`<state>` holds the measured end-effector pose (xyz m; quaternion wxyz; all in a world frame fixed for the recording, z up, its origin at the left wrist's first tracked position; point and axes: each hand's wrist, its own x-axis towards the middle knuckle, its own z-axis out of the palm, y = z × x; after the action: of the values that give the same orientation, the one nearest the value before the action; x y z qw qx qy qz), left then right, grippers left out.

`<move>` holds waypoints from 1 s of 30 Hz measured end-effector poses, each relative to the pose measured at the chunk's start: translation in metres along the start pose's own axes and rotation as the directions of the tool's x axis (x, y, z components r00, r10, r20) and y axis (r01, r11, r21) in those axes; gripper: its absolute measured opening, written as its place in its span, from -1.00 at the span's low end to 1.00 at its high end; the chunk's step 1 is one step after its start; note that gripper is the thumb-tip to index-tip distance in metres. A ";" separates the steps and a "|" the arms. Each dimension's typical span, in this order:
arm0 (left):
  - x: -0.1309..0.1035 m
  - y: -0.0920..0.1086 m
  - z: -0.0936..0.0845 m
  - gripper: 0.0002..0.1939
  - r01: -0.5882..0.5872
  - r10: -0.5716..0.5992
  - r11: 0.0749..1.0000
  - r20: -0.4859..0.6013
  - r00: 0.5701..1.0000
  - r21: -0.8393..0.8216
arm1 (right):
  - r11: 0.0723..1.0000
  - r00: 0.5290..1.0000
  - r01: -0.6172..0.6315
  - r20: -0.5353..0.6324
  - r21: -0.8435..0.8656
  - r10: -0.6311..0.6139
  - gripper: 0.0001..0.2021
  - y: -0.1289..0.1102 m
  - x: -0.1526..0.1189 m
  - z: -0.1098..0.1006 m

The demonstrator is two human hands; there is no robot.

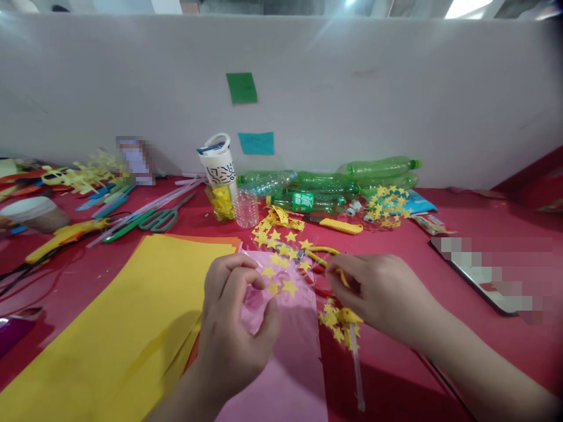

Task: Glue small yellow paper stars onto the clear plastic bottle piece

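Thumb and fingers stand apart on the left hand [237, 316], curved over the pink sheet [288, 357] beside yellow stars [289, 288]. Whether the right hand [383, 288] clamps the yellow piece [345, 278] at its bent fingers cannot be told; a star cluster [329, 318] lies beside that hand on the red table [396, 378].

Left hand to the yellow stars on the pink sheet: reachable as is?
Likely yes: the left hand is right beside the yellow stars, thumb and fingers parted, with nothing visible blocking the way across the pink sheet.
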<state>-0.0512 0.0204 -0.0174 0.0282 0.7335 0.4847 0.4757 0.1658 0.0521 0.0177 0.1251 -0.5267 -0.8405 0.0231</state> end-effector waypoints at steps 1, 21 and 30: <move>0.000 -0.001 0.000 -0.76 -0.010 0.010 1.000 -0.017 1.000 -0.021 | 1.000 1.000 -0.022 0.009 -0.022 0.022 -0.84 0.004 0.001 -0.002; -0.019 0.013 0.009 -0.66 -0.178 0.180 0.958 -0.009 0.984 -0.224 | 0.933 0.949 0.314 0.059 -0.176 -0.308 -0.83 0.003 -0.051 0.064; -0.022 0.014 0.012 -0.68 -0.132 0.149 0.959 0.050 0.988 -0.252 | 0.887 0.927 0.359 -0.001 -0.291 -0.375 -0.82 0.000 -0.048 0.079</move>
<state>-0.0341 0.0017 -0.0318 0.1025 0.7726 0.3667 0.5079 0.1672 0.0163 -0.0677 0.0737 -0.3711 -0.9154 -0.1374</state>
